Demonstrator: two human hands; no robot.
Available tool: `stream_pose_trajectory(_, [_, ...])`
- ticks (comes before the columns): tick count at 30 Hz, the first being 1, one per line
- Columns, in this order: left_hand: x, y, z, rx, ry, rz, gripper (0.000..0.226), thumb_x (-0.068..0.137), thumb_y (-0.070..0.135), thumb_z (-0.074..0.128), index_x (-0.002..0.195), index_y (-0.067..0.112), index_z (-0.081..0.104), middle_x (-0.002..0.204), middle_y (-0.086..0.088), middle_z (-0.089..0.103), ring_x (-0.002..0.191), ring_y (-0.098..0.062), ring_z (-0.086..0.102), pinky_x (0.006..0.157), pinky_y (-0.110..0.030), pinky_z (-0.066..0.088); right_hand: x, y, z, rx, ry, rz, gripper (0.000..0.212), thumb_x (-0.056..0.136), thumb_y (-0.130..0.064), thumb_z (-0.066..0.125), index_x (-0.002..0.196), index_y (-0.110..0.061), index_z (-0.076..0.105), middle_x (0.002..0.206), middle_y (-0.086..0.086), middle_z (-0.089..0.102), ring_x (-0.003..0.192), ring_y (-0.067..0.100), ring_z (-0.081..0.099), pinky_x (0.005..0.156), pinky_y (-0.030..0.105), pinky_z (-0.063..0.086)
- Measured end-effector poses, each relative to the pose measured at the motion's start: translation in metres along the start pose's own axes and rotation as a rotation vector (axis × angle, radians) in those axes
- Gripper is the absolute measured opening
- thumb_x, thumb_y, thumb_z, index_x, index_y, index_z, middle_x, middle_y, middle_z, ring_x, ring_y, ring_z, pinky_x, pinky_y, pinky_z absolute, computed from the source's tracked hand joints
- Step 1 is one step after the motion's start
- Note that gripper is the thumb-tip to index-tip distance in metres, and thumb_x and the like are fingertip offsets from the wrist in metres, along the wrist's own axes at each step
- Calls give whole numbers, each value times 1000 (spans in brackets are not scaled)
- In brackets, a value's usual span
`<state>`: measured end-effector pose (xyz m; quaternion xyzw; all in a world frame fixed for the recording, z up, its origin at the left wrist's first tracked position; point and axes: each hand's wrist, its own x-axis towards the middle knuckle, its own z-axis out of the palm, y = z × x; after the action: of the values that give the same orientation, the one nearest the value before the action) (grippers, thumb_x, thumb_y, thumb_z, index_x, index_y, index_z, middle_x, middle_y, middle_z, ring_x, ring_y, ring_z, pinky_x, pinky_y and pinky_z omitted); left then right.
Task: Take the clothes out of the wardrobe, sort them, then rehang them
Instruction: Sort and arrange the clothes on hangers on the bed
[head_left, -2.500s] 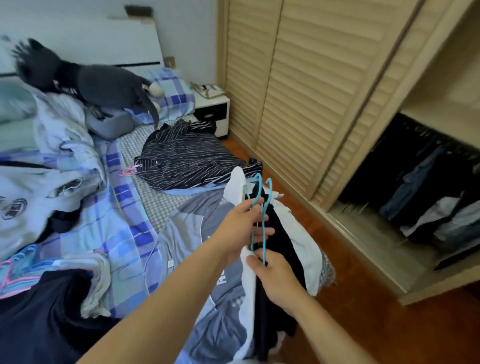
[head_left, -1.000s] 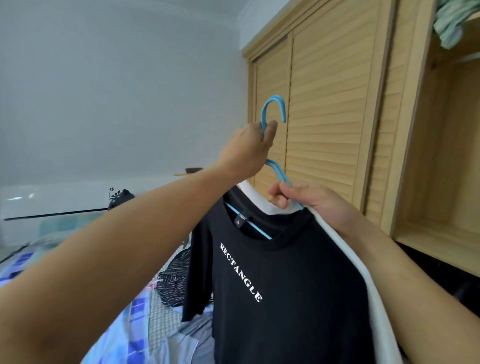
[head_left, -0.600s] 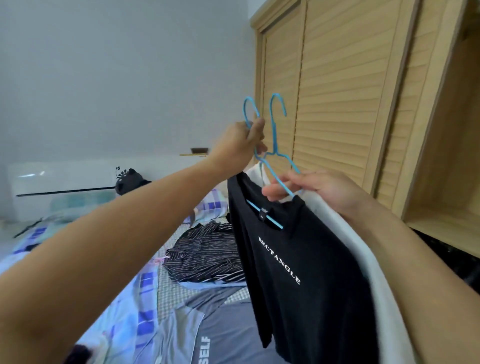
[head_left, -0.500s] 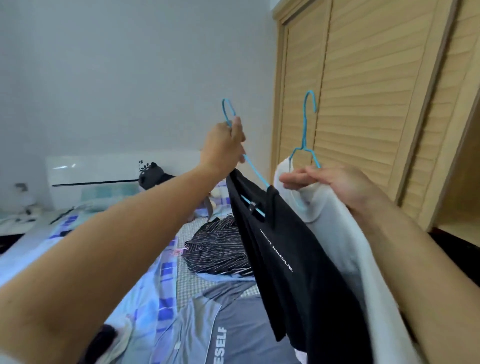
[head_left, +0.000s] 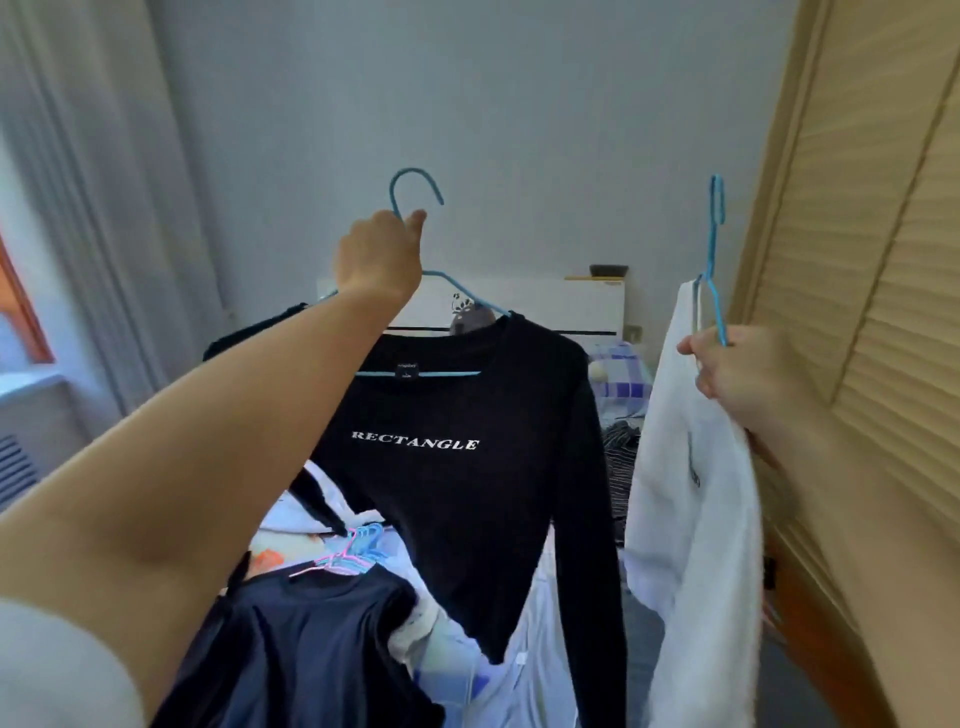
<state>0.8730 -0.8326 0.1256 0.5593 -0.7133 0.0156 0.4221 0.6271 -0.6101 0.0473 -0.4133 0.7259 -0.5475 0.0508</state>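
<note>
Two hangers now apart, black shirt (head_left: 457, 467) left hand (head_left: 382, 249), white garment (head_left: 691, 467) right hand (head_left: 727, 364).

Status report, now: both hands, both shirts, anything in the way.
Left hand grips the blue hanger carrying the black shirt. Right hand grips the white shirt on its hanger. Shirts hang apart. Nothing between them; clothes heaped on the bed below.

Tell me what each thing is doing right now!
left hand: holds a blue hanger's neck, raised.
black top: hanging on that hanger, front showing.
right hand: grips the second blue hanger.
white garment: hanging from it, side-on.
wardrobe door: this slatted panel is shut.
loose hangers: lying piled on the bed.
</note>
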Motion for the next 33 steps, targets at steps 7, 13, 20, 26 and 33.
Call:
stream_pose_trajectory(7, [91, -150, 24, -62, -77, -125, 55, 106, 55, 31, 95, 8, 57, 85, -10, 60, 80, -32, 54, 70, -40, 39, 25, -74, 158, 71, 37, -51, 24, 99, -23, 50, 98, -12, 72, 65, 4, 55, 55, 15, 45, 50, 26, 32])
stream_pose_trajectory(13, [170, -253, 33, -403, -423, -316, 48, 101, 50, 52, 91, 6, 70, 72, -8, 56, 56, -20, 45, 47, -26, 39, 49, -124, 292, 115, 70, -42, 28, 100, -23, 49, 106, -8, 71, 70, 4, 57, 56, 10, 47, 42, 14, 34])
stream_pose_trajectory(20, [213, -312, 51, -702, -559, -441, 25, 105, 22, 54, 99, 2, 66, 69, -6, 42, 51, -11, 32, 34, -17, 28, 49, -168, 407, 215, -3, -89, 24, 101, -21, 46, 95, -6, 62, 69, 9, 56, 58, 20, 48, 53, 28, 38])
stream_pose_trajectory(26, [217, -305, 39, -896, -574, -471, 28, 107, 27, 49, 112, 3, 63, 85, -17, 66, 52, -13, 52, 48, -21, 53, 15, -197, 517, 302, -242, -82, 18, 101, -28, 41, 88, -23, 51, 69, -3, 52, 59, 15, 48, 57, 31, 39])
stream_pose_trajectory(33, [207, -310, 11, -916, -680, -355, 24, 108, 22, 47, 125, 11, 58, 105, -24, 70, 75, -29, 74, 80, -45, 63, -8, -237, 567, 262, -252, -177, 17, 104, -30, 36, 101, -27, 53, 83, -3, 61, 76, 19, 58, 65, 34, 42])
